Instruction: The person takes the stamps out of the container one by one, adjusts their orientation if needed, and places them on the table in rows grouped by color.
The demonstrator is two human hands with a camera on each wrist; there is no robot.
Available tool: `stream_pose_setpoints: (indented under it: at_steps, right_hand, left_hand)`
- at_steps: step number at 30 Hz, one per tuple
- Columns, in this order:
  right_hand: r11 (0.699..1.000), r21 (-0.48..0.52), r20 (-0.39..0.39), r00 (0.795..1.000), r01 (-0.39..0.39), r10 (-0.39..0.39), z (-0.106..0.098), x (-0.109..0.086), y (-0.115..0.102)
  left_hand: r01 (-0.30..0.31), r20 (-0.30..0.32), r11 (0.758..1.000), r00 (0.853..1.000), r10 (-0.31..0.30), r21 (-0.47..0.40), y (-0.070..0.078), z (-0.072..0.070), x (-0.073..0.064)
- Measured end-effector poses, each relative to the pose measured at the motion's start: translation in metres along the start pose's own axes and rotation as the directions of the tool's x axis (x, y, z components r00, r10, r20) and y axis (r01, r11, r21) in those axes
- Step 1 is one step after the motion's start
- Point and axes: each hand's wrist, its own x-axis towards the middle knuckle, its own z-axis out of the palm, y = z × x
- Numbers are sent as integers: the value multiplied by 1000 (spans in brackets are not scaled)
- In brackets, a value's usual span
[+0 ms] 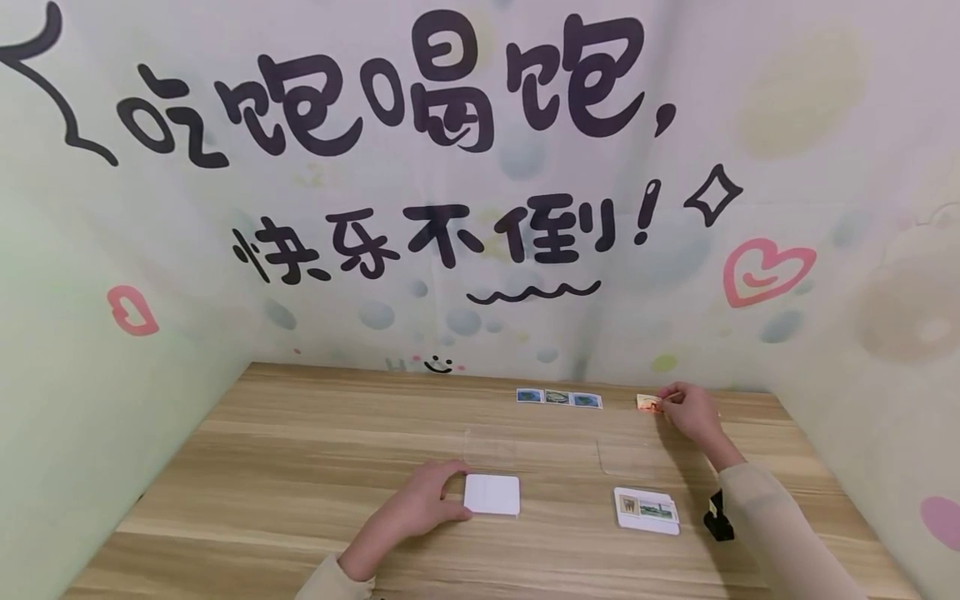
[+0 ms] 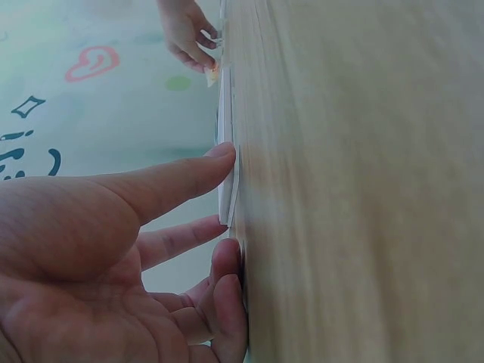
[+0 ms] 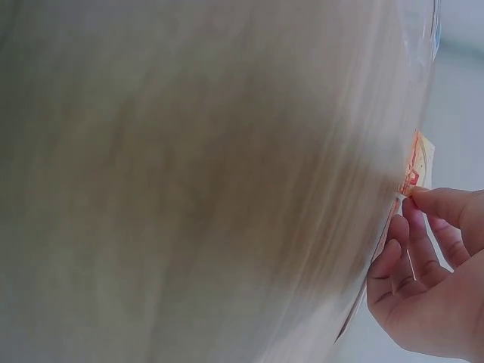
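My right hand [image 1: 693, 414] is at the back right of the table, pinching a small orange and cream stamp [image 1: 648, 403] between thumb and index finger. In the right wrist view the stamp [image 3: 417, 162] tilts up off the wood, while the other fingers curl near the table. Toward the front, my left hand [image 1: 426, 500] holds the left end of a white card stack [image 1: 492, 495], thumb at the near corner and index finger at the far one. The left wrist view shows the stack [image 2: 225, 178] edge-on, low over the table.
Three stamps [image 1: 558, 398] lie in a row at the back. Clear plastic sheets [image 1: 626, 458] lie mid-table. A white card [image 1: 626, 522] bearing two stamps [image 1: 648, 507] is at front right, beside a small black object [image 1: 718, 523]. A printed wall [image 1: 450, 333] bounds the table's back.
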Motion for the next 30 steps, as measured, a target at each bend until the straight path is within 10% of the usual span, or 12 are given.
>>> stream_pose_setpoints:
  at_steps: [30]
  right_hand:
    - [995,-96,-5,999,36,-36,2,4,3]
  left_hand:
    - [-2,-9,1000,1000,2,-1,1,0,-1]
